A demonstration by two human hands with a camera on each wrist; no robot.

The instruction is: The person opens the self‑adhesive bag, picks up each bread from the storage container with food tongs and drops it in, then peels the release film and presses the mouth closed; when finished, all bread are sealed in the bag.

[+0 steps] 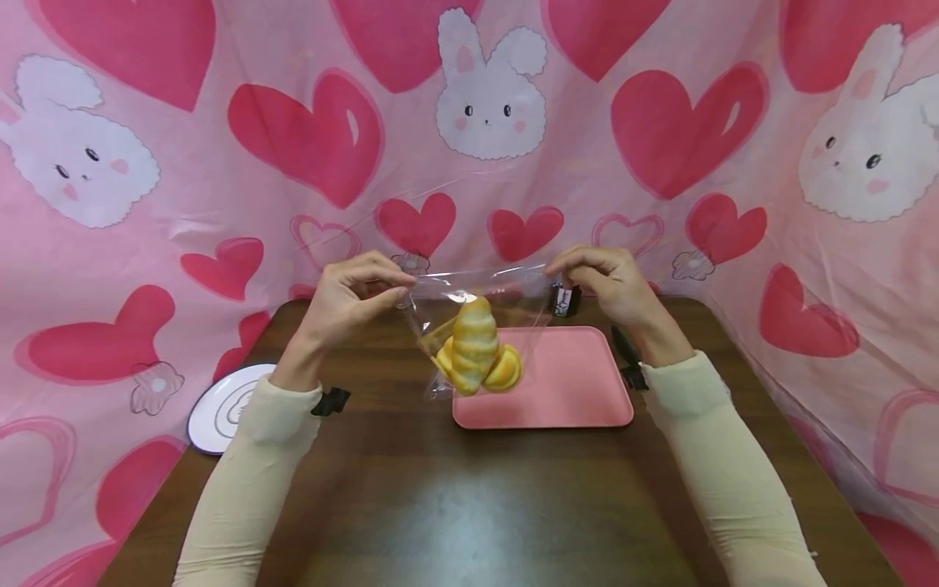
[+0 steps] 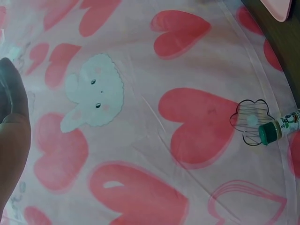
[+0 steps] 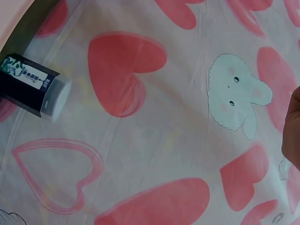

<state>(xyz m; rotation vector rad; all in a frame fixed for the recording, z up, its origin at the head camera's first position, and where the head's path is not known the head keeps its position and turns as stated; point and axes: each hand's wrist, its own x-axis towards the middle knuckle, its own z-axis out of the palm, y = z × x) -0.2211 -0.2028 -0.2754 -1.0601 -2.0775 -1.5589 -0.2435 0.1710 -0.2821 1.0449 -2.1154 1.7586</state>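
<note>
In the head view a clear plastic bag [image 1: 506, 285] hangs spread out above the table. My left hand [image 1: 352, 293] pinches its top left corner between thumb and fingers, and my right hand [image 1: 605, 281] pinches the top right corner. Low in the bag sits a yellow, ridged croissant-shaped bread [image 1: 475, 342], upright, with a yellow-orange round slice [image 1: 504, 368] at its right and another yellow piece [image 1: 444, 357] at its left. Each wrist view catches only part of a hand at its outer edge; the bag's corners are not visible there.
Behind the bag lies a pink tray [image 1: 579, 383] on the brown table [image 1: 411, 505]. A white plate [image 1: 213, 416] sits at the left edge. A black-labelled container [image 1: 563, 300] stands at the back, and a dark long object [image 1: 625, 350] lies by my right wrist. A green-capped bottle [image 2: 281, 126] shows too.
</note>
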